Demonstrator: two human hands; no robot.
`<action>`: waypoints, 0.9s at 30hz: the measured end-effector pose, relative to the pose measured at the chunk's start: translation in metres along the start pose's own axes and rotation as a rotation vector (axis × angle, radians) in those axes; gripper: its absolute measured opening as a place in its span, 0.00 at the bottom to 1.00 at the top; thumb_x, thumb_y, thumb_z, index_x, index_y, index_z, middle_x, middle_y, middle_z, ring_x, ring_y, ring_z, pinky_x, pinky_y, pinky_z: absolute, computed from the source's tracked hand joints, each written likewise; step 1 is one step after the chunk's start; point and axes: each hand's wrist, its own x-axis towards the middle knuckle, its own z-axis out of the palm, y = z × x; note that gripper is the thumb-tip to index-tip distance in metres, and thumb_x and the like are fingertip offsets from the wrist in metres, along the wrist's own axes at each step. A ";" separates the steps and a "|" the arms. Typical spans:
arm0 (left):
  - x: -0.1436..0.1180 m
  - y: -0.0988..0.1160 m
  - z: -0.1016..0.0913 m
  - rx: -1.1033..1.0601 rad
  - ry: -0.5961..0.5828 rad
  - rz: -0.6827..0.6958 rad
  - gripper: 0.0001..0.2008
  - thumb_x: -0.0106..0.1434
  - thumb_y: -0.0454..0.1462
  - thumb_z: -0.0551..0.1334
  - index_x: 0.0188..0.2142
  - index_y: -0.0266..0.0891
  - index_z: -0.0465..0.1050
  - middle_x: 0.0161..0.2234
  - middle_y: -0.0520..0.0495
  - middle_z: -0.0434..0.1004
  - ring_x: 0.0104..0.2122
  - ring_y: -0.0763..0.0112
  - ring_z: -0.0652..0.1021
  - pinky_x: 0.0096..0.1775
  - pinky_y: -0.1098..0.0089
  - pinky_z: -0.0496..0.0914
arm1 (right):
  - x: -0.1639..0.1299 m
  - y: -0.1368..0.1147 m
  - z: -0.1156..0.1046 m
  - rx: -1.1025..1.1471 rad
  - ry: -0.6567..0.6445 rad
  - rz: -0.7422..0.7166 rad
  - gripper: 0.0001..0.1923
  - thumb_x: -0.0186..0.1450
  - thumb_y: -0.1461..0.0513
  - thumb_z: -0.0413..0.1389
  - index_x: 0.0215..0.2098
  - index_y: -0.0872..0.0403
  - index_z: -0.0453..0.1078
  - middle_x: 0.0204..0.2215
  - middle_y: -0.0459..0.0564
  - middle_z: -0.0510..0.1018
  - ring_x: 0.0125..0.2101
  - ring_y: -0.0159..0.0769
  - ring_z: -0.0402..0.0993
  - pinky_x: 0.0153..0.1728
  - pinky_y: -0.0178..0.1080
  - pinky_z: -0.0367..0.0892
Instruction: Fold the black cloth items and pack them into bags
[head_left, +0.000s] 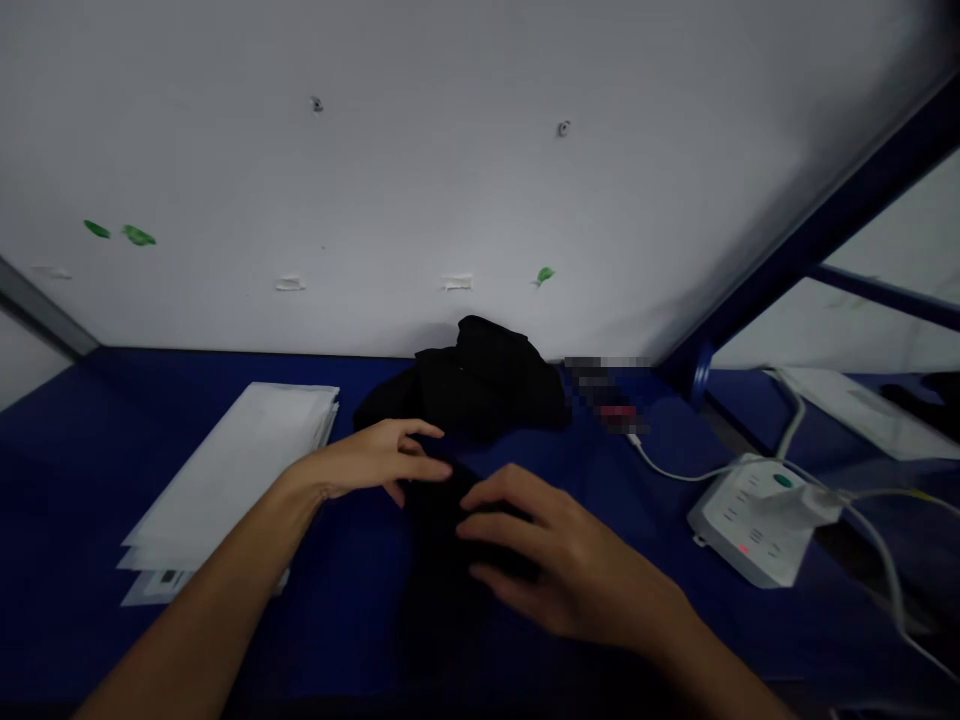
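Note:
A flat piece of black cloth (pixel 442 580) lies on the dark blue table (pixel 67 470) in front of me. My left hand (pixel 379 458) rests at its far left corner, fingers pinching the cloth's edge. My right hand (pixel 555 560) lies palm down on the cloth's right side, fingers spread and pressing on it. Behind them a heap of black cloth (pixel 472 385) sits against the white wall.
A stack of clear plastic bags (pixel 232 480) lies to the left. A white power strip (pixel 757 515) with a plugged-in adapter and white cables sits to the right. A blue frame post (pixel 810 240) rises at right, beside a neighbouring table.

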 end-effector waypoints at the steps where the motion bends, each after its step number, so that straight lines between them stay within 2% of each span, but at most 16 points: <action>1: -0.003 -0.001 -0.005 0.064 -0.042 0.026 0.37 0.53 0.45 0.72 0.61 0.44 0.66 0.42 0.44 0.78 0.39 0.63 0.79 0.37 0.65 0.75 | 0.000 -0.005 0.001 0.104 -0.047 -0.023 0.17 0.65 0.62 0.59 0.53 0.50 0.71 0.50 0.55 0.75 0.49 0.42 0.73 0.49 0.44 0.71; 4: -0.010 -0.001 -0.014 0.165 -0.237 0.118 0.38 0.51 0.36 0.73 0.61 0.48 0.65 0.45 0.46 0.76 0.44 0.65 0.77 0.43 0.65 0.74 | 0.000 -0.016 0.006 0.445 -0.180 -0.106 0.18 0.63 0.58 0.63 0.51 0.49 0.72 0.48 0.53 0.79 0.47 0.39 0.76 0.48 0.40 0.71; 5: -0.012 0.000 -0.015 0.179 -0.277 0.138 0.37 0.51 0.34 0.72 0.60 0.49 0.66 0.48 0.46 0.76 0.46 0.64 0.77 0.45 0.64 0.74 | 0.000 -0.016 0.007 0.529 -0.180 -0.121 0.15 0.63 0.57 0.63 0.48 0.50 0.73 0.45 0.51 0.80 0.45 0.37 0.77 0.46 0.39 0.72; 7: -0.014 0.002 -0.015 0.209 -0.311 0.154 0.34 0.52 0.32 0.71 0.59 0.49 0.69 0.51 0.45 0.75 0.51 0.61 0.75 0.48 0.62 0.73 | 0.000 -0.013 0.006 0.595 -0.071 -0.076 0.08 0.65 0.59 0.61 0.42 0.51 0.74 0.38 0.49 0.81 0.40 0.35 0.78 0.42 0.37 0.72; 9: -0.015 0.004 -0.014 0.235 -0.330 0.165 0.33 0.52 0.30 0.70 0.58 0.49 0.70 0.53 0.45 0.74 0.53 0.60 0.75 0.51 0.60 0.71 | 0.001 -0.005 0.004 0.524 0.074 0.116 0.06 0.68 0.58 0.58 0.39 0.51 0.73 0.34 0.48 0.79 0.36 0.34 0.76 0.40 0.37 0.71; 10: -0.016 0.005 -0.013 0.248 -0.333 0.169 0.33 0.53 0.30 0.69 0.59 0.49 0.70 0.54 0.45 0.74 0.53 0.60 0.75 0.52 0.60 0.71 | 0.003 -0.001 0.002 0.459 0.101 0.234 0.07 0.68 0.57 0.58 0.39 0.51 0.73 0.34 0.48 0.79 0.35 0.34 0.75 0.38 0.37 0.70; 11: -0.016 0.006 -0.013 0.267 -0.330 0.168 0.34 0.54 0.30 0.68 0.60 0.50 0.69 0.54 0.45 0.74 0.53 0.61 0.75 0.52 0.60 0.70 | 0.004 0.003 0.001 0.389 0.080 0.344 0.09 0.67 0.54 0.58 0.40 0.51 0.73 0.35 0.48 0.79 0.35 0.35 0.75 0.38 0.38 0.69; 13: -0.016 0.008 -0.011 0.320 -0.304 0.158 0.35 0.54 0.30 0.67 0.61 0.51 0.67 0.53 0.45 0.74 0.51 0.63 0.76 0.51 0.61 0.71 | 0.009 0.009 0.002 0.251 -0.059 0.488 0.17 0.64 0.48 0.60 0.42 0.50 0.74 0.38 0.49 0.79 0.37 0.40 0.76 0.38 0.40 0.69; 16: -0.016 0.009 -0.007 0.391 -0.260 0.164 0.35 0.53 0.30 0.65 0.60 0.50 0.67 0.51 0.46 0.75 0.46 0.64 0.77 0.46 0.63 0.72 | 0.014 0.010 0.008 0.125 -0.208 0.542 0.23 0.60 0.41 0.60 0.39 0.51 0.76 0.38 0.51 0.80 0.39 0.45 0.76 0.38 0.42 0.67; 19: -0.018 0.011 -0.001 0.404 -0.229 0.229 0.34 0.52 0.28 0.63 0.58 0.49 0.69 0.48 0.47 0.75 0.44 0.65 0.77 0.44 0.65 0.73 | 0.015 0.008 0.016 0.147 -0.192 0.540 0.22 0.60 0.43 0.61 0.38 0.52 0.75 0.37 0.50 0.79 0.37 0.43 0.75 0.35 0.40 0.67; 21: -0.018 0.011 0.005 0.418 -0.173 0.286 0.34 0.50 0.28 0.63 0.58 0.49 0.69 0.47 0.47 0.75 0.42 0.65 0.77 0.43 0.65 0.73 | 0.014 0.009 0.019 0.250 -0.171 0.541 0.20 0.61 0.47 0.62 0.44 0.52 0.74 0.35 0.49 0.79 0.34 0.40 0.74 0.32 0.38 0.66; 23: -0.015 0.010 0.012 0.437 -0.058 0.345 0.33 0.51 0.29 0.63 0.57 0.50 0.70 0.47 0.47 0.74 0.41 0.65 0.77 0.42 0.65 0.73 | 0.015 0.013 0.020 0.388 -0.136 0.577 0.20 0.62 0.53 0.61 0.50 0.51 0.70 0.35 0.47 0.78 0.32 0.37 0.74 0.30 0.37 0.66; 25: -0.010 0.008 0.020 0.452 0.146 0.433 0.30 0.53 0.30 0.62 0.56 0.48 0.69 0.49 0.47 0.73 0.43 0.64 0.76 0.46 0.64 0.73 | 0.021 0.019 0.017 0.524 -0.081 0.627 0.20 0.63 0.58 0.59 0.53 0.52 0.66 0.36 0.47 0.77 0.33 0.36 0.73 0.30 0.36 0.67; 27: -0.004 0.005 0.028 0.460 0.430 0.508 0.25 0.57 0.31 0.61 0.55 0.46 0.69 0.49 0.46 0.72 0.47 0.63 0.74 0.50 0.61 0.71 | 0.029 0.027 0.013 0.616 -0.009 0.643 0.20 0.61 0.60 0.58 0.51 0.52 0.65 0.38 0.47 0.76 0.34 0.35 0.73 0.31 0.36 0.68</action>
